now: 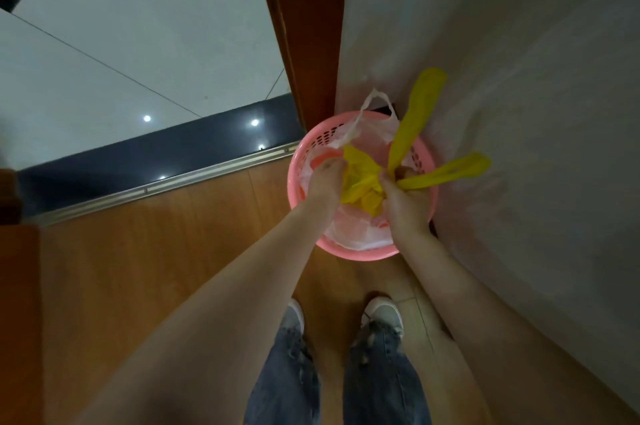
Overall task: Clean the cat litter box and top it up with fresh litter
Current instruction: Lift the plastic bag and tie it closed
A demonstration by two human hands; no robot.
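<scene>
A yellow plastic bag (pixel 362 179) hangs bunched over a round pink waste basket (pixel 360 253) on the floor against the wall. My right hand (pixel 403 198) grips the bag's two long handles, which stick out up and to the right (pixel 419 113). My left hand (pixel 325 177) pinches the bag's left side. The basket holds a white plastic liner (pixel 360 234), with one loose handle standing up at the back. No litter box or litter is in view.
A pale wall (pixel 519 78) rises right of the basket and a brown door frame (pixel 304 26) stands just behind it. A metal threshold strip (pixel 166 182) divides the wood floor from glossy tiles. My feet (pixel 381 314) stand just before the basket.
</scene>
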